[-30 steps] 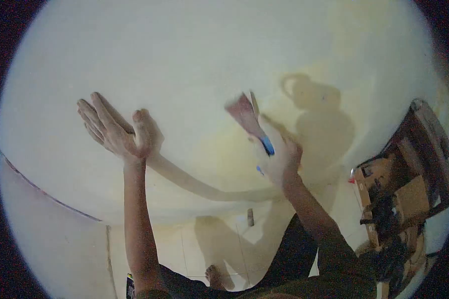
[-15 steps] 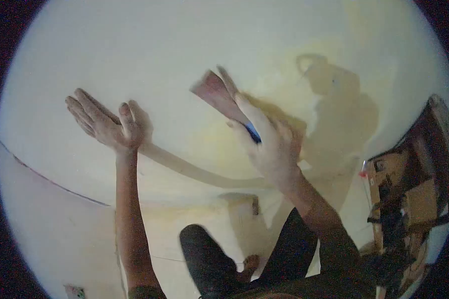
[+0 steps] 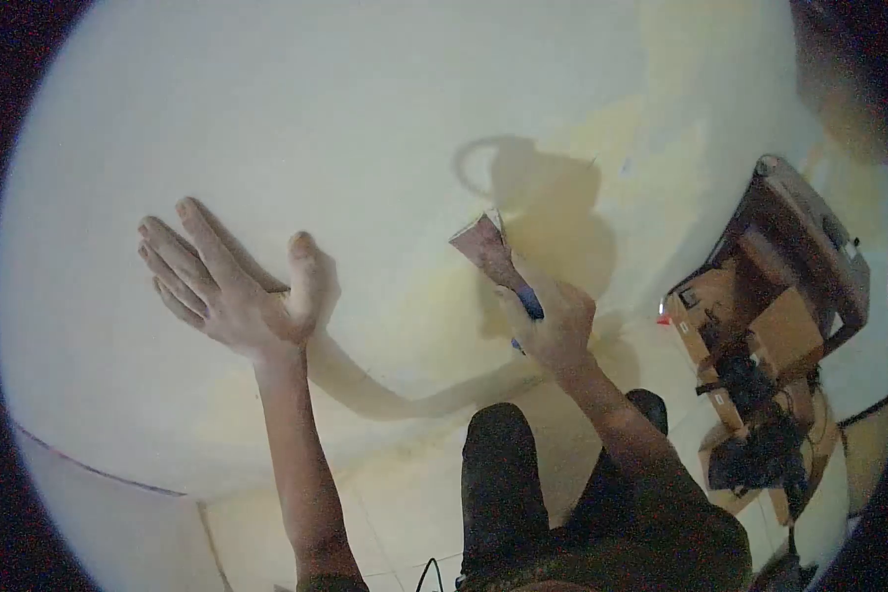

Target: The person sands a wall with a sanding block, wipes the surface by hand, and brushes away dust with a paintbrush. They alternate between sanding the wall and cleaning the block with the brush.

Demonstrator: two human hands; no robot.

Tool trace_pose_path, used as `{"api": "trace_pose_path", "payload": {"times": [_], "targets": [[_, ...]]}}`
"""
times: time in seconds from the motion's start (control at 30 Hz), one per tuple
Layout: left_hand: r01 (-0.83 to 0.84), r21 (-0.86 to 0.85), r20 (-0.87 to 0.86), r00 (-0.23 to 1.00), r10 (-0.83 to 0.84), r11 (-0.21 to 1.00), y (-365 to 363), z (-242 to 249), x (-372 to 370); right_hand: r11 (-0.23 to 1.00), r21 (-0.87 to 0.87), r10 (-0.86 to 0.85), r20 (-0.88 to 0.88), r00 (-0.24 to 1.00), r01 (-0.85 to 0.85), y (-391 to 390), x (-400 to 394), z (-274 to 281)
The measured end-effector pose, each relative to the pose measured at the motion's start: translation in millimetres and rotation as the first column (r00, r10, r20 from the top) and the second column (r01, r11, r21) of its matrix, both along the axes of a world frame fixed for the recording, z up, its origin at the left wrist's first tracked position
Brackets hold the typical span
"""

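One scraper [image 3: 487,249]: flared reddish-brown blade, pale along its far edge, blue handle; grasped in the right hand [image 3: 561,324]. Left hand [image 3: 237,301]: unclenched, fingers extended, at the pale wall [image 3: 365,118].

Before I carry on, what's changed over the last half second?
The scraper, held in the right hand, has moved down and to the right. The person's shadow has slid left across the wall, and the camera view has shifted. Nothing was picked up or let go: the right hand still grips the scraper; the left hand stays empty, fingers outstretched.
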State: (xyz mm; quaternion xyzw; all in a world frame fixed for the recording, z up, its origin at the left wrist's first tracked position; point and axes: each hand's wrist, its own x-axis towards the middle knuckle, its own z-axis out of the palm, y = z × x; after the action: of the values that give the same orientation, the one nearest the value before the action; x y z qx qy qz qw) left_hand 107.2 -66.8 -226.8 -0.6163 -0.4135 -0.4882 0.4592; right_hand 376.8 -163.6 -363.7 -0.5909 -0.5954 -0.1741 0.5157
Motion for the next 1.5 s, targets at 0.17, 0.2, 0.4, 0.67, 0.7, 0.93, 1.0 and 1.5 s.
{"api": "trace_pose_path", "payload": {"times": [0.17, 0.2, 0.4, 0.67, 0.7, 0.93, 1.0, 1.5], "targets": [[0.030, -0.009, 0.052, 0.998, -0.029, 1.000, -4, 4, -3, 0.996, -0.039, -0.076, 0.048, 0.996, 0.078, 0, -10, 27], [0.035, -0.019, 0.061, 0.998, -0.034, 0.999, -4, -1, -1, 0.997, -0.006, -0.082, 0.042, 0.996, 0.082, 2, -9, 12], [0.008, -0.012, 0.083, 0.997, -0.007, 1.000, 3, 8, -16, 0.993, 0.101, -0.055, -0.003, 0.999, 0.055, 18, -45, -2], [-0.008, -0.045, 0.075, 0.997, 0.011, 0.999, 10, 28, -6, 0.983, 0.181, 0.024, -0.031, 0.999, -0.018, 29, -37, -23], [0.002, -0.029, 0.075, 0.997, 0.000, 1.000, 13, 27, -5, 0.986, 0.169, 0.017, -0.026, 1.000, -0.013, 30, -39, 2], [-0.008, 0.036, 0.040, 0.999, 0.007, 0.999, 20, 28, -8, 0.982, 0.149, 0.142, -0.156, 0.978, -0.119, 26, -42, -19], [-0.014, 0.044, 0.042, 0.999, 0.012, 0.999, 15, 23, -4, 0.990, 0.059, 0.140, -0.197, 0.970, -0.131, 21, -42, -14], [-0.013, 0.020, -0.024, 1.000, 0.014, 1.000, 15, 9, -11, 0.940, -0.021, 0.314, -0.332, 0.889, -0.340, 13, -51, 13]]}}
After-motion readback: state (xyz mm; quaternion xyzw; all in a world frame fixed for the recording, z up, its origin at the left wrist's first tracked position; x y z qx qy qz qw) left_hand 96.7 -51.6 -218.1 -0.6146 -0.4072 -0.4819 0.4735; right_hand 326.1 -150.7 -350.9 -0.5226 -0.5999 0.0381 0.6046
